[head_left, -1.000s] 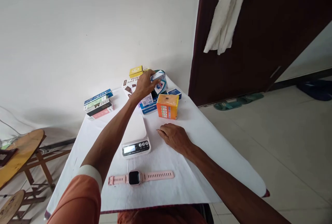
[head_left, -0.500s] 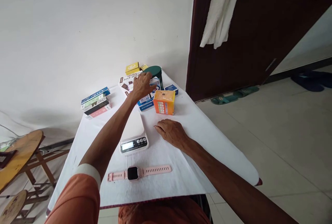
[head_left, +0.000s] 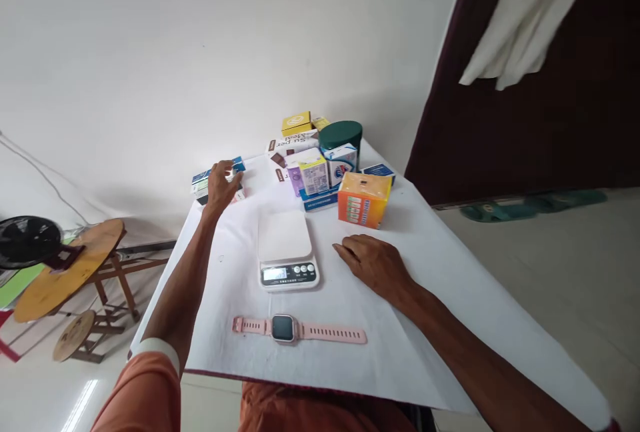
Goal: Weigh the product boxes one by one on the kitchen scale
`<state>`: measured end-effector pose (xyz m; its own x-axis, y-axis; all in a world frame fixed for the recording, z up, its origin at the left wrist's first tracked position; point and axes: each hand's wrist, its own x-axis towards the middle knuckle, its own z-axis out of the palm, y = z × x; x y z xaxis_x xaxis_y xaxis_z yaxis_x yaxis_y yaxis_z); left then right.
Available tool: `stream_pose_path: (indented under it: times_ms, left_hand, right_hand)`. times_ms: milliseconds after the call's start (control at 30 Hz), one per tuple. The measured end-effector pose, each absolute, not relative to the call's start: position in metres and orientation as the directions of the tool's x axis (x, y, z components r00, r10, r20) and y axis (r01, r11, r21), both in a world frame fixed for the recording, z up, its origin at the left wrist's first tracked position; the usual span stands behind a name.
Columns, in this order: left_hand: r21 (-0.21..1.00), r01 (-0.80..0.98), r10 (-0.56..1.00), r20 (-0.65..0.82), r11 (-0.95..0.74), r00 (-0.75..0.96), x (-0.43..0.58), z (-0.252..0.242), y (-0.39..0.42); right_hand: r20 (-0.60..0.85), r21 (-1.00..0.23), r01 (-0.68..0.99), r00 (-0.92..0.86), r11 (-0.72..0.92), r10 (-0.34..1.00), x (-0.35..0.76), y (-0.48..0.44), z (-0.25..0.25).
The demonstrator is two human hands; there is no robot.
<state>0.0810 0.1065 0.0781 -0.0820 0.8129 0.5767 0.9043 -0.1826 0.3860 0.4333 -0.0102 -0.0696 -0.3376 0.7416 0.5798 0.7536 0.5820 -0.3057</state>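
My left hand [head_left: 223, 187] is over the small stack of boxes at the table's far left, thumb and fingers spread apart. A blue box [head_left: 239, 164] shows just beyond its fingertips, and the rest of the stack is partly hidden under the hand. My right hand [head_left: 376, 267] rests on the white cloth with its fingers curled and nothing visible in them. Close beyond it stands an orange and yellow box [head_left: 364, 201]. Between my arms lies a white digital scale [head_left: 285, 239] with a lit display and a bare plate. Nearer to me is a pink-strapped smartwatch [head_left: 283, 329].
Against the wall, a pile holds a white and purple box [head_left: 295, 180], a white chocolate-picture box [head_left: 274, 152], a yellow box [head_left: 297, 123] and a green-lidded tub [head_left: 341, 133]. A wooden folding table [head_left: 95, 265] with a fan [head_left: 30, 243] stands left; slippers [head_left: 500, 211] lie right.
My left hand has moved left from the central pile to the left stack. The boxes it covered there now show. My right hand stays put on the table. The view has shifted left.
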Motion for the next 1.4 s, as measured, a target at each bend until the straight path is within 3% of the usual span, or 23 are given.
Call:
stream_pose_path:
  times_ms: [100, 200, 400, 533, 733, 900, 1167, 1400]
  left_hand:
    - [0.376, 0.922, 0.812, 0.508, 0.091, -0.288, 0.028, 0.063, 0.099]
    - [0.303, 0.918, 0.831, 0.417, 0.254, -0.367, 0.000, 0.047, 0.092]
    - [0.191, 0.953, 0.902, 0.322, 0.236, -0.288, -0.003, 0.019, 0.090]
    - [0.096, 0.950, 0.902, 0.299, 0.297, -0.312, -0.011, 0.026, 0.103]
    - [-0.021, 0.946, 0.944, 0.073, 0.324, -0.322, -0.037, 0.049, 0.112]
    - [-0.045, 0.964, 0.960, 0.120, 0.261, -0.255, -0.029, 0.034, 0.092]
    - [-0.009, 0.962, 0.933, 0.247, 0.271, -0.261, -0.010, 0.027, 0.075]
    - [0.307, 0.917, 0.910, 0.244, 0.254, -0.334, -0.002, 0.031, 0.088]
  right_hand:
    - [0.602, -0.300, 0.748, -0.333, 0.592, 0.726, 0.433, -0.010, -0.071]
    - [0.620, -0.287, 0.753, -0.325, 0.592, 0.714, 0.433, -0.009, -0.072]
    - [0.630, -0.257, 0.764, -0.331, 0.592, 0.702, 0.433, -0.010, -0.072]
    - [0.634, -0.252, 0.762, -0.336, 0.596, 0.697, 0.434, -0.010, -0.073]
    - [0.598, -0.277, 0.764, -0.337, 0.583, 0.727, 0.435, -0.010, -0.074]
    - [0.594, -0.285, 0.774, -0.321, 0.566, 0.738, 0.434, -0.010, -0.072]
    - [0.548, -0.340, 0.768, -0.308, 0.543, 0.778, 0.432, -0.010, -0.068]
    - [0.529, -0.353, 0.773, -0.299, 0.526, 0.794, 0.431, -0.009, -0.065]
